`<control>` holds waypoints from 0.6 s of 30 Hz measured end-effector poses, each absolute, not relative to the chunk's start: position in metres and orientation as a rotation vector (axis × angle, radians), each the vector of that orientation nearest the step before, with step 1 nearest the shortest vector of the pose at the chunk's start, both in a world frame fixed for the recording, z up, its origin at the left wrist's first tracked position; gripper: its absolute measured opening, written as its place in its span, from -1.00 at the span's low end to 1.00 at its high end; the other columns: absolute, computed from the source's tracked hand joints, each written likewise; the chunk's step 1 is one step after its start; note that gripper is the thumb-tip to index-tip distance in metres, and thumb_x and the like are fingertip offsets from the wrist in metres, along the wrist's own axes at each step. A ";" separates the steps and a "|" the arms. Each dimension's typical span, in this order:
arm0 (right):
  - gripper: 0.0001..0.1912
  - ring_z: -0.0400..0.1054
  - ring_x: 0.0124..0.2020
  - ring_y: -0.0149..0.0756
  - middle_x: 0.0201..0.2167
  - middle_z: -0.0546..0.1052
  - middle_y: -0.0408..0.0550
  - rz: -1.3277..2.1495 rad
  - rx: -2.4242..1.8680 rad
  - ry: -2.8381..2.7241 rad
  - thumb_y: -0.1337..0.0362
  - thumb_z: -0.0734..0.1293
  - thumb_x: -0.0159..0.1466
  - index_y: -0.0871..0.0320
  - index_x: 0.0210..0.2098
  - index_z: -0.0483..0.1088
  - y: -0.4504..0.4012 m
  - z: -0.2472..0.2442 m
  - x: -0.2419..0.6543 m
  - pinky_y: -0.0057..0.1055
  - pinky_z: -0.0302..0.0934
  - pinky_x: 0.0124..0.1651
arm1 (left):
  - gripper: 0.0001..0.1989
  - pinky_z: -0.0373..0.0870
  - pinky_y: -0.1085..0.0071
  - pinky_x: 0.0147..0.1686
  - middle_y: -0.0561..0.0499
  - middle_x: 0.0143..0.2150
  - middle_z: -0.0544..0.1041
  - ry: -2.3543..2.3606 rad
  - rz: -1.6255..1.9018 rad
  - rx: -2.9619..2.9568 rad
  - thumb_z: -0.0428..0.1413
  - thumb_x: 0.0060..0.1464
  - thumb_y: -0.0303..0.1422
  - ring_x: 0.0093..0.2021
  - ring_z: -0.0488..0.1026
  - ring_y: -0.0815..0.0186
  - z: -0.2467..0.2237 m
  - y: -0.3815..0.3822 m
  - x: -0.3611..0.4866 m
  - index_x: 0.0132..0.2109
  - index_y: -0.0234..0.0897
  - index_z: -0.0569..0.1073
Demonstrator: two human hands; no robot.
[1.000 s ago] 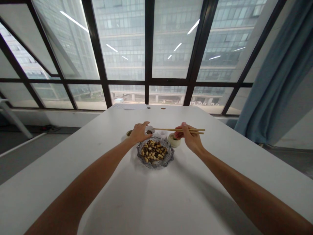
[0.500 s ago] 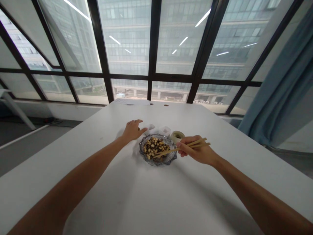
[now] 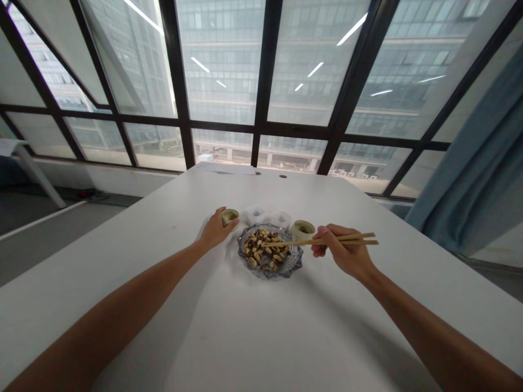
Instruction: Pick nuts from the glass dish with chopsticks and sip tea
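My left hand (image 3: 216, 230) is wrapped round the side of a small olive-green cup (image 3: 230, 214), thumb at the near side and fingers behind. Two wooden chopsticks (image 3: 362, 237) are held in my right hand (image 3: 343, 250), pointing left. Their tips touch the heap of mixed nuts and seeds (image 3: 267, 251), some pale and some dark. This heap lies in a scalloped clear glass bowl (image 3: 295, 265). Just behind my right fingers stands a second olive-green cup (image 3: 303, 228) with a dark inside.
Two small white dishes (image 3: 255, 213) stand behind the bowl, between the cups. White sheets (image 3: 226, 168) lie at the far end of the white table (image 3: 245, 337). Beyond it are framed windows (image 3: 220, 65), with a blue curtain (image 3: 469, 163) at the right.
My left hand has gone from spread fingers to gripping the left cup, which now shows. My right hand has shifted a little right, and the chopstick tips sit higher in the heap.
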State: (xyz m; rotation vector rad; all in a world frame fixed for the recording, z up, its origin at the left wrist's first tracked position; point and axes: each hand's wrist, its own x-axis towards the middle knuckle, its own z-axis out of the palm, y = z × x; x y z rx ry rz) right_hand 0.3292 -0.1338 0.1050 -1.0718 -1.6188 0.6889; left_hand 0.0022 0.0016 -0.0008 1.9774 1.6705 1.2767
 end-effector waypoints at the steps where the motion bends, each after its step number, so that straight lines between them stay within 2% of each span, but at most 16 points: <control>1: -0.42 0.43 -0.67 -0.27 -0.65 0.54 -0.01 0.696 -1.065 -1.629 -0.27 0.37 0.19 0.16 -0.53 0.51 -0.135 0.105 0.328 -0.39 0.35 -0.63 | -0.32 0.38 0.12 0.15 -0.24 0.16 0.50 1.676 1.255 1.968 0.15 0.14 0.02 0.13 0.49 0.06 0.001 0.000 0.003 0.26 -0.28 0.25; 7: -0.41 0.45 -0.62 -0.26 -0.63 0.55 -0.02 0.590 -1.077 -1.736 -0.27 0.31 0.26 0.12 -0.55 0.50 -0.139 0.099 0.325 -0.37 0.37 -0.56 | -0.35 0.38 0.15 0.15 -0.19 0.14 0.52 1.683 1.229 1.966 0.15 0.15 0.01 0.13 0.50 0.08 0.006 -0.004 0.004 0.27 -0.23 0.26; 12: -0.41 0.38 -0.63 -0.32 -0.64 0.53 -0.04 0.363 -1.088 -1.997 -0.23 0.26 0.32 0.09 -0.58 0.48 -0.141 0.100 0.327 -0.40 0.25 -0.54 | -0.33 0.37 0.15 0.16 -0.25 0.17 0.50 1.688 1.213 1.986 0.14 0.17 -0.02 0.14 0.49 0.06 0.006 -0.004 0.004 0.28 -0.31 0.24; 18: -0.43 0.32 -0.63 -0.36 -0.64 0.50 -0.07 0.336 -1.061 -2.091 -0.23 0.28 0.30 0.06 -0.60 0.44 -0.144 0.105 0.322 -0.41 0.20 -0.52 | -0.32 0.38 0.15 0.16 -0.25 0.17 0.49 1.675 1.216 1.986 0.14 0.16 -0.01 0.14 0.49 0.06 0.006 -0.004 0.004 0.28 -0.31 0.24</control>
